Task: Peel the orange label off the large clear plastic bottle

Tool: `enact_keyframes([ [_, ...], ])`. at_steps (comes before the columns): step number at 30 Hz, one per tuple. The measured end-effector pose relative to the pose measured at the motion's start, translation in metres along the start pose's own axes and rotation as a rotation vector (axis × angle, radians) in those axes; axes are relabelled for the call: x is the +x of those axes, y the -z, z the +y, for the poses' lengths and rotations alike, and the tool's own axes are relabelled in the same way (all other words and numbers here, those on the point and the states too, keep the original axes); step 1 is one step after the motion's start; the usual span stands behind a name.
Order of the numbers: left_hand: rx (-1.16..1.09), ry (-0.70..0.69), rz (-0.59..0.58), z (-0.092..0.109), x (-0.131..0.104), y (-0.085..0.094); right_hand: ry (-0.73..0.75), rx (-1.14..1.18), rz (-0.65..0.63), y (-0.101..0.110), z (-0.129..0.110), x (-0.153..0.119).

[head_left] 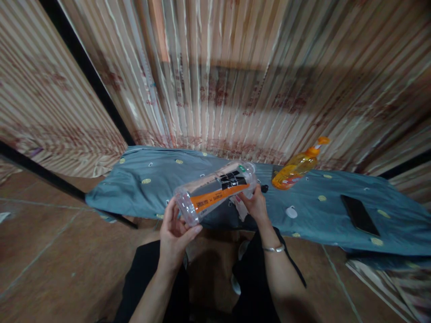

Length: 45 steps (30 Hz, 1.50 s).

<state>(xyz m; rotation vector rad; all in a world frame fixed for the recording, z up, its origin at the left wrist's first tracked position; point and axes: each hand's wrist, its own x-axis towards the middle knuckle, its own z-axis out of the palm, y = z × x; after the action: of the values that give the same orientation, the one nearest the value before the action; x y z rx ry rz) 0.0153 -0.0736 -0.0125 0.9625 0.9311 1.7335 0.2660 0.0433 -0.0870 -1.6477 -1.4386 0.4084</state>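
Observation:
A clear plastic bottle (215,190) with an orange, grey and black label lies sideways between my two hands, above the blue cloth. My left hand (177,226) cups its lower left end, with the thumb underneath and the fingers behind. At the right end, my right hand (256,204) grips the bottle near its neck side. A pale crumpled piece, perhaps tissue (240,208), shows beside the right fingers; whether they hold it I cannot tell. A small black object (265,188) lies just past that hand.
An orange dish-soap-like pump bottle (296,168) stands on the blue patterned cloth (144,172) to the right. A white round disc (291,212) and a black phone (360,215) lie nearer the right front. Behind hangs a striped curtain (218,89); a dark metal pole (90,76) slants at left.

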Motion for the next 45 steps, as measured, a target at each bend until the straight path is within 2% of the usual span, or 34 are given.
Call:
enact_keyframes([
  [5,-0.008,-0.022,0.001,-0.004,-0.001,0.0,0.005,0.016,0.004,0.005,-0.008,0.002],
  [11,-0.013,-0.005,-0.009,0.001,0.001,0.0,0.033,0.058,0.034,0.012,-0.023,0.007],
  [25,-0.063,-0.022,-0.015,0.006,0.007,0.003,0.231,0.036,0.052,0.024,-0.054,0.016],
  [34,-0.008,-0.023,-0.029,-0.003,0.013,0.007,0.424,-0.004,0.106,0.028,-0.046,0.015],
  [45,0.01,-0.012,-0.076,0.0,0.019,0.01,0.521,-0.027,0.062,0.039,-0.05,0.017],
])
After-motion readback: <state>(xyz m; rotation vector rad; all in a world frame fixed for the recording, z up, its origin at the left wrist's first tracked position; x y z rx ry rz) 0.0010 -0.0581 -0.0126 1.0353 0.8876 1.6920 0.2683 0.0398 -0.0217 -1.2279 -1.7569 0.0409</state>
